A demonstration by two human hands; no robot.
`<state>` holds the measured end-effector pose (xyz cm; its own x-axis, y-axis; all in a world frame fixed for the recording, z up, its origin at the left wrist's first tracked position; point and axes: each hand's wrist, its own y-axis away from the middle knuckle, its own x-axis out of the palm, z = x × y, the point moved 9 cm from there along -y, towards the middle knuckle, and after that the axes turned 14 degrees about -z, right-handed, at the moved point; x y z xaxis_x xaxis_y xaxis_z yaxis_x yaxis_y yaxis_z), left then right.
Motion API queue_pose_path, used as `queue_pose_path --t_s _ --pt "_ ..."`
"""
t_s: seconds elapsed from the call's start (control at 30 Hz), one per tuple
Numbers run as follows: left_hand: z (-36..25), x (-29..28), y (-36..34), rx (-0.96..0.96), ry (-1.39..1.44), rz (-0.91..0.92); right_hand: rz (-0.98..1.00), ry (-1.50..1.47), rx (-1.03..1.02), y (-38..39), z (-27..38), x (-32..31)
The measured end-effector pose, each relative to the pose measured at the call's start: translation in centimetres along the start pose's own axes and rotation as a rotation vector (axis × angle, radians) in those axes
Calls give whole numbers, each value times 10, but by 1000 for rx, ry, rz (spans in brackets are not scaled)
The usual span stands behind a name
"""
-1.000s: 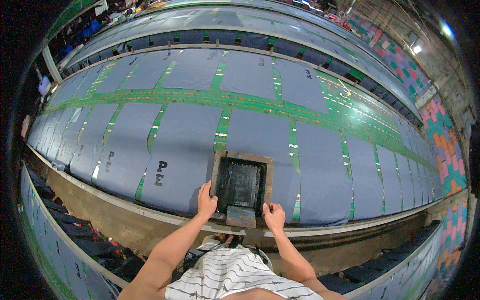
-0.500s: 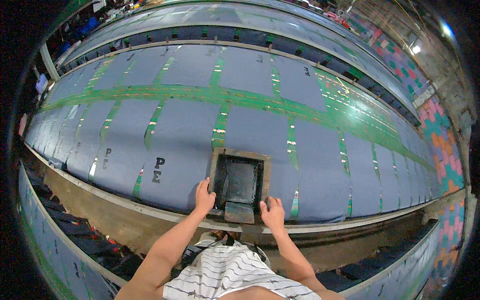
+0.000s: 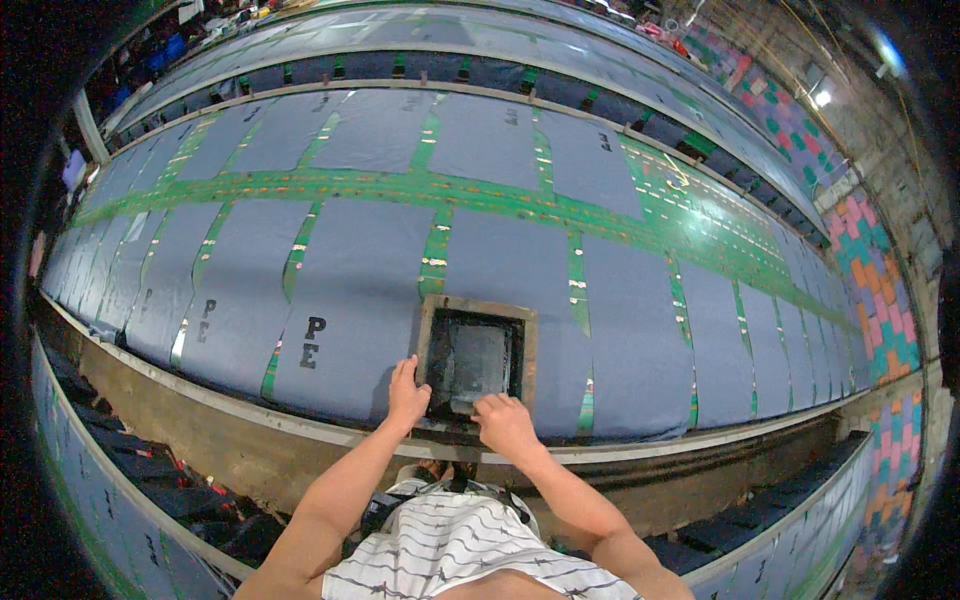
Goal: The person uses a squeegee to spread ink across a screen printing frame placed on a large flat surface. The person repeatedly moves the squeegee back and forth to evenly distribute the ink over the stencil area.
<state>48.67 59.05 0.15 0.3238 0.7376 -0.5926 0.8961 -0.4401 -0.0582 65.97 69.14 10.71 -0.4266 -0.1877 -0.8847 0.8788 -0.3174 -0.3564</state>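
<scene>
A small screen-printing frame (image 3: 529,350) with a wooden rim and black-stained inside lies flat on a grey-blue fabric panel at the table's near edge. My left hand (image 3: 408,395) grips the frame's left side near its front corner, fingers closed along the rim. Over the front part of the frame, my right hand (image 3: 507,426) is closed on a squeegee (image 3: 461,407). Most of that squeegee is hidden under the fingers; only a pale bit of its edge shows. Left of the frame, one fabric panel (image 3: 350,290) bears a dark printed mark.
Rows of grey-blue panels cover the long green table (image 3: 480,200), with green strips between them. A raised ledge (image 3: 330,428) runs along its near side. More long tables stand beyond and behind me. A wall with coloured brick shapes (image 3: 885,300) rises at the right.
My right hand has moved left from the frame's right front corner onto the squeegee, which stood tilted at the front end before. My left hand stays on the frame.
</scene>
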Motion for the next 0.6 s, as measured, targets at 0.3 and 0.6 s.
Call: queue_pose_path --t_s 0.3,0.6 --pt "0 -1 -1 42 -43 -2 -263 132 -101 -93 -48 -10" --pt "13 5 2 63 -37 -44 -6 361 16 -97 -75 36"
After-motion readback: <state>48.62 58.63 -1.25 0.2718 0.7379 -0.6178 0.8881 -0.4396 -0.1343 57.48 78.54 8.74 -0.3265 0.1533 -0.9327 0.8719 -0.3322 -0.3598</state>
